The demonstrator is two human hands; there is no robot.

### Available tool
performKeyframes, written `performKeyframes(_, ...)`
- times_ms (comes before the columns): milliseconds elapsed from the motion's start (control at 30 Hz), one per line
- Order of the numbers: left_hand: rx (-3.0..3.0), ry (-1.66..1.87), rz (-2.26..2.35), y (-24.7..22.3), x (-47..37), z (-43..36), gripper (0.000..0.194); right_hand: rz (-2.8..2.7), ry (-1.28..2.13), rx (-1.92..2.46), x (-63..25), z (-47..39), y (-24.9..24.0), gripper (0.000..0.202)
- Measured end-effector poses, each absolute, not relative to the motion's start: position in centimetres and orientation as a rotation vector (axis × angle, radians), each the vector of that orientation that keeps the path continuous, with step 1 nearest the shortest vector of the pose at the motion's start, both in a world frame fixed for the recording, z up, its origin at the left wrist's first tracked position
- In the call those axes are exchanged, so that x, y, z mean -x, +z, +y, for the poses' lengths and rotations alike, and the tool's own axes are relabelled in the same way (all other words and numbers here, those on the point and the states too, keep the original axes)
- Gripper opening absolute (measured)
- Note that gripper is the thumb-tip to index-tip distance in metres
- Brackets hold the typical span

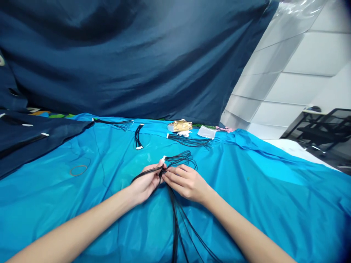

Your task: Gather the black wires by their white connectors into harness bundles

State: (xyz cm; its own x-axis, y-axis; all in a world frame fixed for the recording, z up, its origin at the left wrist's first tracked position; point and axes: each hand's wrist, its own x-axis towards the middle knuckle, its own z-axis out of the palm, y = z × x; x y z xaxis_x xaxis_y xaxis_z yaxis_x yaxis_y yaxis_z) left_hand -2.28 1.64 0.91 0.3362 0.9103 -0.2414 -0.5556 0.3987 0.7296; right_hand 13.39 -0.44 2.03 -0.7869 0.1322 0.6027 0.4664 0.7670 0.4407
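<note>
In the head view, the gold packet lies beyond my fingers, a bit to the right, with crumpled white tissue against its near side; I can't tell what it holds. Just right of it lies a flat, whitish packet, contents unclear too.

My own fingers hide the spot where the black wire bundle crosses itself, and its lower ends run out of the bottom of the view. The fine tips of the wire harnesses beyond my hands are too small to make out.

The bundle is between my hands, above the blue sheet. Its long axis runs from my fingertips down towards me, leaning right and fanning out — while other strands loop away to the right, and one group crosses my left palm. The white connector sticks up just past my left fingertips, pointing away from me.

My left hand is curled nearly closed, thumb and fingers gripping the bundle. My right hand has its fingertips pinched together on the wires — right beside the left ones.
</note>
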Motion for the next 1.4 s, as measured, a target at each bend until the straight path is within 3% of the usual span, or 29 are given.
performKeyframes(167,-0.582,1.036,0.721,1.1,2.3,1.4,0.010,-2.357,-0.822,0.440,-13.5,-0.4,1.8,0.018)
performKeyframes(267,-0.600,1.016,0.692,1.0,2.3,1.4,0.008,-2.324,-0.666,0.508,-13.5,-0.2,1.5,0.018)
performKeyframes(567,-0.675,1.014,0.645,1.6,2.2,1.4,0.012,-1.656,0.619,0.688,-12.8,-1.4,3.1,0.011)
performKeyframes(667,-0.671,0.995,0.689,2.0,2.2,1.0,0.014,-1.227,0.844,0.661,-13.7,-1.1,4.0,0.010)
performKeyframes(733,-0.670,1.001,0.704,2.1,2.2,0.8,0.015,-1.072,0.784,0.677,-14.7,-0.8,4.6,0.015)
performKeyframes(833,-0.697,1.027,0.715,2.0,2.2,0.6,0.013,-1.105,0.421,0.797,-15.6,-0.7,5.0,0.020)
performKeyframes(967,-0.787,1.057,0.675,1.5,2.1,0.6,0.015,-1.478,-0.060,0.883,-14.5,-1.6,4.5,0.007)
performKeyframes(1400,-0.916,1.116,0.640,1.7,1.9,0.3,0.020,-1.758,-0.148,0.966,-12.6,-1.9,2.5,0.015)
